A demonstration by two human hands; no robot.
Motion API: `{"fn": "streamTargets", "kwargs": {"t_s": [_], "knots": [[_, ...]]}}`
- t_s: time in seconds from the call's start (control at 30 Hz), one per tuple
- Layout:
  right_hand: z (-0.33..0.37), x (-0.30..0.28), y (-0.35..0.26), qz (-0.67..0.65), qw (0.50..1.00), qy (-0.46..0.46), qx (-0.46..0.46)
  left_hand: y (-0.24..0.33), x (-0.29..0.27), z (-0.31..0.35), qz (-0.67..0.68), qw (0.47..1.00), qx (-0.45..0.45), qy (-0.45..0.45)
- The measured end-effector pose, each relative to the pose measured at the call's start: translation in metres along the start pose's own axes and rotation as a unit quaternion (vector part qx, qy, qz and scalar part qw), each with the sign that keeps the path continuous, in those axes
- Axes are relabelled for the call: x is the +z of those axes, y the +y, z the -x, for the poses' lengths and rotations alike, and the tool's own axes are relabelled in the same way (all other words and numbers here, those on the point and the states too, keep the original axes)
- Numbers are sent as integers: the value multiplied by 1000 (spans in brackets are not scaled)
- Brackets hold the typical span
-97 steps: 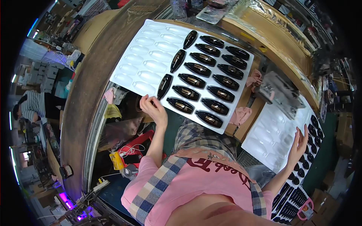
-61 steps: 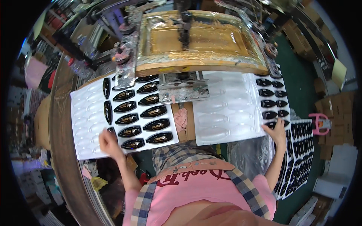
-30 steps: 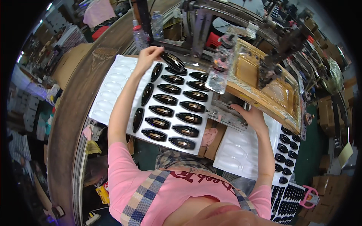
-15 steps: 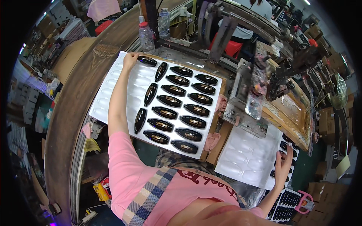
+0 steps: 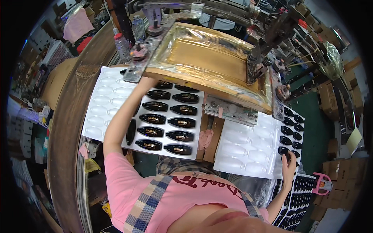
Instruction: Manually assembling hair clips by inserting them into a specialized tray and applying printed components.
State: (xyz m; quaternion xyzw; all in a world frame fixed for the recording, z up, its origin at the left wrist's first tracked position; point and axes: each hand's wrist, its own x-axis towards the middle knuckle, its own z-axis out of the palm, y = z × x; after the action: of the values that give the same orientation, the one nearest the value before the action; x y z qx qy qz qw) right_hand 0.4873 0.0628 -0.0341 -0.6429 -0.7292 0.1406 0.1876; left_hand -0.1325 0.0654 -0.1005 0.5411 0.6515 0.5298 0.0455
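Observation:
My left hand [image 5: 149,82] reaches under the near edge of a wooden-framed printing screen [image 5: 210,53]; its fingers are hidden there. Below it lies a white moulded tray [image 5: 101,100] with two columns of glossy black tapered oval pieces [image 5: 152,119], many bearing gold print. A plain black piece [image 5: 131,131] stands lengthwise beside these columns. At the right, my right hand [image 5: 288,169] has its thumb and fingers closed around a black oval piece [image 5: 285,157]. It is at the right side of a second white tray [image 5: 245,145], where more black pieces sit in columns.
A metal bracket [image 5: 229,112] sits under the screen, between the trays. A dark machine arm [image 5: 268,50] joins the screen's right side. A red-capped bottle [image 5: 121,46] stands at the back left. Pink cloth [image 5: 205,139] lies between the trays, and cardboard boxes [image 5: 339,174] stand at right.
The printing screen has swung left and come over the far part of the left tray. My left hand has moved nearer and right, under it. My right hand stays by the right tray's pieces.

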Motion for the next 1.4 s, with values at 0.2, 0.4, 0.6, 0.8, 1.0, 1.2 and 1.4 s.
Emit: {"fn": "streamTargets", "kwargs": {"t_s": [0.2, 0.4, 0.6, 0.8, 1.0, 1.2, 1.4], "knots": [[-55, 39, -96, -253, 956, -36, -143, 90, 103, -12, 51, 979, 78, -180], [-94, 83, -188, -275, 927, -113, -228, 110, 104, -29, 334, 923, -69, -178], [-88, 115, -241, -133, 927, -87, -340, 61, 1, -17, 295, 950, -85, -61], [-77, 79, -194, -171, 949, -82, -253, -95, -109, 31, 102, 978, -162, 86], [-62, 41, -102, 76, 994, 16, -80, -189, -141, 72, -29, 943, -281, 176], [-41, 28, -1, 321, 942, -50, 82, -168, -126, 68, -424, 872, -231, 80], [-39, 19, 13, 113, 994, 3, 7, -3, -43, 26, -107, 991, -72, 23]]}}
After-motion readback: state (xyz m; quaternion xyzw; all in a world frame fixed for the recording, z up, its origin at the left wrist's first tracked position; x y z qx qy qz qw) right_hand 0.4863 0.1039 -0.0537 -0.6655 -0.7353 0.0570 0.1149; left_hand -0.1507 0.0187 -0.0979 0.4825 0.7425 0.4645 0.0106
